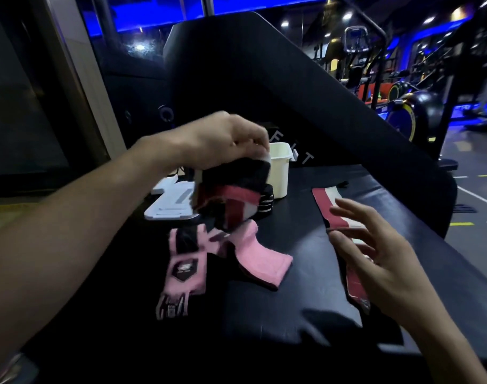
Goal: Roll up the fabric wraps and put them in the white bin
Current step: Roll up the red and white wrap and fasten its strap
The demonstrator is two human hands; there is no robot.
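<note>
My left hand (223, 139) is raised over the black padded bench and grips a rolled black wrap with red and white stripes (231, 189), held just left of the white bin (279, 173). My right hand (375, 245) hovers with fingers spread above a flat red, white and black striped wrap (333, 209) lying on the bench's right side. A pink and black wrap with a logo patch (184, 267) and a pink wrap end (261, 261) lie in the middle of the bench. A small black and white striped roll (267, 200) sits beside the bin.
A white plastic stand (167, 200) lies behind the wraps at the left. The black bench backrest (250, 79) rises behind the bin. Gym machines (403, 106) stand at the right beyond the bench edge.
</note>
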